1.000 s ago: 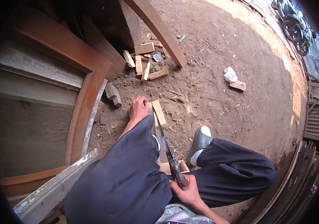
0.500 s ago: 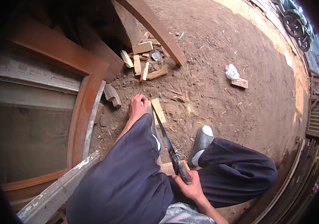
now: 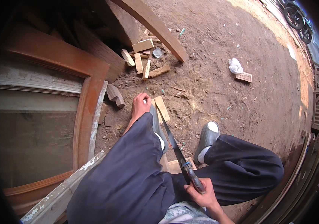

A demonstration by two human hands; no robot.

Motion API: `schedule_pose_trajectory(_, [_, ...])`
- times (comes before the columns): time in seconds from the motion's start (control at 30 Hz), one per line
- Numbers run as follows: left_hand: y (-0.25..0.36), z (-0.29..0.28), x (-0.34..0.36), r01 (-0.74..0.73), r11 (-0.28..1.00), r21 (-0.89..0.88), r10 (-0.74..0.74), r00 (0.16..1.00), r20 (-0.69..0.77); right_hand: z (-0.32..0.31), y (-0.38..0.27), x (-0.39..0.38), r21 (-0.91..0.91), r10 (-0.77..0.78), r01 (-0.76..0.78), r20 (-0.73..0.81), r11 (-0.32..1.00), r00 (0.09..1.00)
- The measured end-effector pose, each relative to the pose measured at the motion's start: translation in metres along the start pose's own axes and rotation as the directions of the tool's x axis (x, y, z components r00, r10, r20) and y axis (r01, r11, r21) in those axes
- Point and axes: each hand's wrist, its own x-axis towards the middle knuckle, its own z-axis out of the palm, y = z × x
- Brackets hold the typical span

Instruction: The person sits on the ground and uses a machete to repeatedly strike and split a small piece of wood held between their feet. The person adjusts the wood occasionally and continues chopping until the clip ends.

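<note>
My right hand is wrapped round the dark handle of a hand saw. Its long blade slants away to the upper left, with the tip end beside a pale wooden block. Past my left knee, my left hand is closed, its fingers curled next to the toe of my left grey shoe and the wood there. Something small and whitish shows at those fingers, too little to name. Part of a pale wooden piece shows beneath the saw, between my legs.
Several wood offcuts lie ahead on the dirt ground. A brown framed panel stands at the left, and a brown beam slants overhead. Stacked boards fill the lower right. A white plastic bag touches a small wooden block.
My right hand has drawn the saw back toward me and slightly right, its blade sliding along the wood. The left hand keeps its place by the shoe. The whole view has shifted slightly.
</note>
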Motion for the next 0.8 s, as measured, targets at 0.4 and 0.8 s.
schedule_pose_trajectory(0.4, [0.007, 0.002, 0.005, -0.048, 0.999, -0.016, 0.049, 0.997, 0.062, 0.030, 0.002, 0.003, 0.058, -0.129, 0.131, -0.038, 0.990, 0.991])
schedule_pose_trajectory(0.8, [0.008, 0.001, 0.004, -0.032, 0.999, -0.002, 0.032, 0.997, 0.064, 0.019, 0.023, 0.032, 0.153, -0.102, 0.116, -0.100, 0.981, 0.990])
